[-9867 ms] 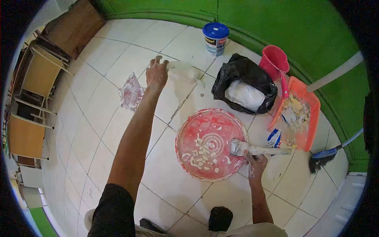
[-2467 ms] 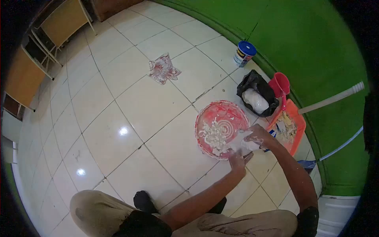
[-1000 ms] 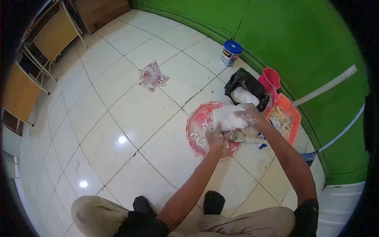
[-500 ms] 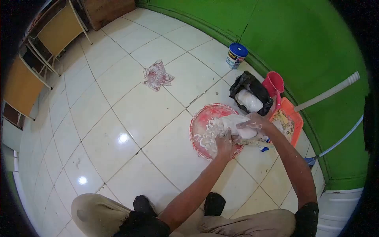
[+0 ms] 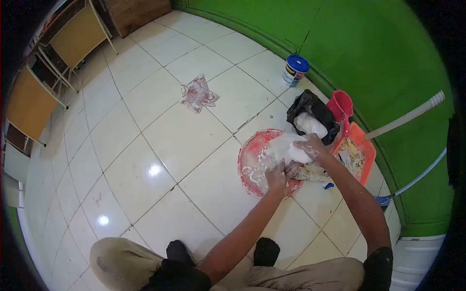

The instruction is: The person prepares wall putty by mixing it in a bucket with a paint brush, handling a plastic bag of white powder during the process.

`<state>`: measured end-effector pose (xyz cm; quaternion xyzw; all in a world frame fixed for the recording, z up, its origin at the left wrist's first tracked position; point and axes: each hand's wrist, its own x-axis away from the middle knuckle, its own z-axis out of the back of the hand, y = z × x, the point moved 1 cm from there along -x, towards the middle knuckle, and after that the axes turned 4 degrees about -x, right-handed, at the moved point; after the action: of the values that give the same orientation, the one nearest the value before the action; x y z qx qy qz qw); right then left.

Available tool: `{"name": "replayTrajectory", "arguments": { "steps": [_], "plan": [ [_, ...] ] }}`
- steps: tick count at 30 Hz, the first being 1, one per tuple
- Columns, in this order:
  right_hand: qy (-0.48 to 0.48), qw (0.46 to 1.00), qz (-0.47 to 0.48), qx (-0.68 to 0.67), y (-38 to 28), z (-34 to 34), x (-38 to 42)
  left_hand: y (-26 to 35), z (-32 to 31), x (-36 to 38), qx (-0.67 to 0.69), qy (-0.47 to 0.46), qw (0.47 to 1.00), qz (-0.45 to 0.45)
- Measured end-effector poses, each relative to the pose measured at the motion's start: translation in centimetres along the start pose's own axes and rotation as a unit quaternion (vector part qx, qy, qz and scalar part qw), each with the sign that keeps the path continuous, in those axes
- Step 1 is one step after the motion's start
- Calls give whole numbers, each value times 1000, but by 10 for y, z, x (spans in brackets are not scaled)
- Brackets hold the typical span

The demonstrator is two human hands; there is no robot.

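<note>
A round red basin [image 5: 244, 148] smeared with white stands on the floor in front of me, with white clumps and squiggles [image 5: 255, 173] in it. Over its right half is a white plastic bag [image 5: 300, 154] with pale contents; bag and spilled white material are hard to tell apart. My right hand [image 5: 313, 148] grips the bag's right end from above. On the near side, my left hand [image 5: 276, 177] is closed at the bag's lower edge, fingers partly hidden. Both hands carry white residue. A crumpled whitish wrapper [image 5: 313, 174] lies by the basin's right rim.
A black bag [image 5: 310, 104] holding a white package, a pink dipper [image 5: 341, 104] and an orange dustpan [image 5: 370, 155] with debris sit at the right. A blue-lidded tub [image 5: 295, 70] stands by the green wall. A stained cloth [image 5: 199, 93] lies on the tiles.
The smooth white mass now spreads further over the basin's middle and covers clumps seen before. My right hand has tilted the bag slightly. The whole view has shifted a little.
</note>
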<state>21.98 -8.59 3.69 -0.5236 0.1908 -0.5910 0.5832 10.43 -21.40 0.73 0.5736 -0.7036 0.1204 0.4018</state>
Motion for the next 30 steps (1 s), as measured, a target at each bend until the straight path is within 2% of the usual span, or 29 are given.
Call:
{"name": "replayTrajectory", "arguments": {
  "steps": [1, 3, 4, 6, 10, 12, 13, 15, 16, 18, 21, 22, 23, 25, 26, 28, 29, 30],
  "plan": [
    [-1, 1000, 0, 1, -1, 2, -2, -4, 2, -4, 1, 0, 1000, 0],
    [-27, 999, -2, 16, -21, -1, 7, -12, 4, -12, 68, -50, 993, -87],
    [-28, 999, -1, 16, -17, 0, 4, -16, 5, -17, 68, -50, 993, -87],
    [-98, 995, 34, -8, -8, -3, -4, -15, 4, -14, 48, -26, 996, -77],
    [-46, 989, 104, 93, -6, -9, -8, -23, 4, -14, 102, -40, 989, -96],
    [-135, 987, 81, -11, -20, -21, 6, -24, 5, -8, 46, 6, 988, -147],
    [-136, 987, 80, -10, -16, -22, 3, -24, 6, -7, 47, 7, 988, -147],
    [-119, 974, 155, 119, -12, -24, -4, -28, 8, -9, 59, 11, 986, -156],
    [-119, 973, 156, 119, -10, -23, -6, -30, 10, -11, 60, 10, 986, -156],
    [-145, 981, 55, 118, -22, -33, 6, -32, 15, -11, 32, 50, 987, -150],
    [-115, 976, 83, 165, -42, -40, 29, -33, 19, -2, 30, 41, 990, -132],
    [-155, 960, 109, 204, -25, -37, 18, -33, 19, 2, 29, 40, 990, -133],
    [-155, 961, 109, 203, -15, -37, 13, -34, 20, 8, 37, 40, 990, -133],
    [-133, 984, 53, 109, 1, -34, 11, -36, 20, 11, 46, 40, 989, -133],
    [-132, 984, 53, 110, 2, -29, 10, -37, 20, 9, 51, 44, 988, -136],
    [-222, 945, 78, 226, 0, -25, 12, -39, 21, 5, 55, 47, 988, -140],
    [-223, 945, 78, 225, 6, -22, 12, -38, 22, 4, -5, 55, 986, -154],
    [-151, 977, 22, 149, 14, -20, 12, -39, 22, 4, -64, 62, 982, -168]
  ]
}}
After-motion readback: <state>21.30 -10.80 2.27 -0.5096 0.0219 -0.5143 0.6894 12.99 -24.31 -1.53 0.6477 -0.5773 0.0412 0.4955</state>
